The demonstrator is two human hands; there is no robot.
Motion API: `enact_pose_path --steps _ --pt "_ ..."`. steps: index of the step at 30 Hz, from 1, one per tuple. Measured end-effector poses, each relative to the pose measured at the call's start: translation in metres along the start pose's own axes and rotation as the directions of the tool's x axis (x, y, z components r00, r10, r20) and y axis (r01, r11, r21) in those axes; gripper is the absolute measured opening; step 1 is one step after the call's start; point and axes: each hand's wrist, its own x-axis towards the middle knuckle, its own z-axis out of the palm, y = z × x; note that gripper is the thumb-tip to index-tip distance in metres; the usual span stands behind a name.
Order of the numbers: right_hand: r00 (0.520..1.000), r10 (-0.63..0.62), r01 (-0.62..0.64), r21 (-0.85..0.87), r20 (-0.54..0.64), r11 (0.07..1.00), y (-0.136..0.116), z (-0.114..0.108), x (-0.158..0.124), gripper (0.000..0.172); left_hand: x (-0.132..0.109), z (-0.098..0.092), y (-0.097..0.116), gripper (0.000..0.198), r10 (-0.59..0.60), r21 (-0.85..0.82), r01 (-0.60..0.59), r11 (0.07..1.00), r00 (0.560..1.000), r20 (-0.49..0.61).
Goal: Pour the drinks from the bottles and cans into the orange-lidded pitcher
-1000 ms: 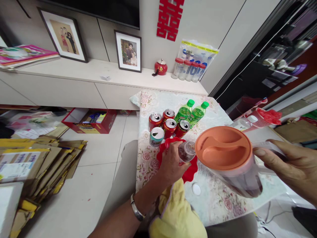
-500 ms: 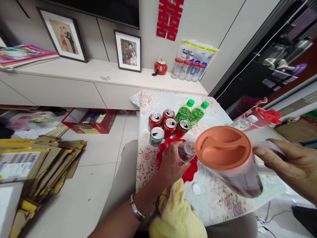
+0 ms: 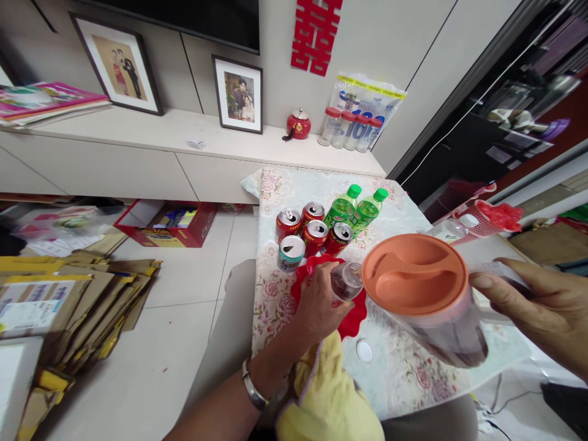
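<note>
My left hand [image 3: 316, 300] is wrapped round a small clear jar [image 3: 348, 282] with dark contents, over a red scalloped tray [image 3: 359, 317]. The jar leans so its open top faces right. By its handle, my right hand [image 3: 546, 300] grips a clear pitcher [image 3: 443, 337] with an orange lid [image 3: 416, 288]. The pitcher is tilted left and dark liquid shows inside it. Its lid's left edge is right beside the jar's mouth; whether they touch I cannot tell. A white round disc [image 3: 364, 350] lies on the tablecloth below the tray.
Several opened drink cans [image 3: 291, 254] and two green bottles [image 3: 342, 208] stand behind the tray on the flowered tablecloth [image 3: 275, 294]. A yellow cloth [image 3: 333, 398] lies in my lap. Red-lidded jars [image 3: 348, 130] line the back shelf. Flattened cardboard [image 3: 101, 306] is piled at left.
</note>
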Motion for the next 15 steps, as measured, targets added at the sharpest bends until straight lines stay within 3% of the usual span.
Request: enact_pose_path --steps 6,15 --pt "0.999 0.051 -0.051 0.052 0.004 0.997 -0.0035 -0.0004 0.0005 0.058 -0.0005 -0.0036 0.0053 0.070 -0.006 0.004 0.006 1.000 1.000 0.006" --pt "0.999 0.053 -0.053 0.032 0.013 0.998 0.0001 0.0001 0.0003 0.063 -0.0003 -0.0042 0.0063 0.069 -0.017 0.014 0.017 1.000 1.000 0.018"
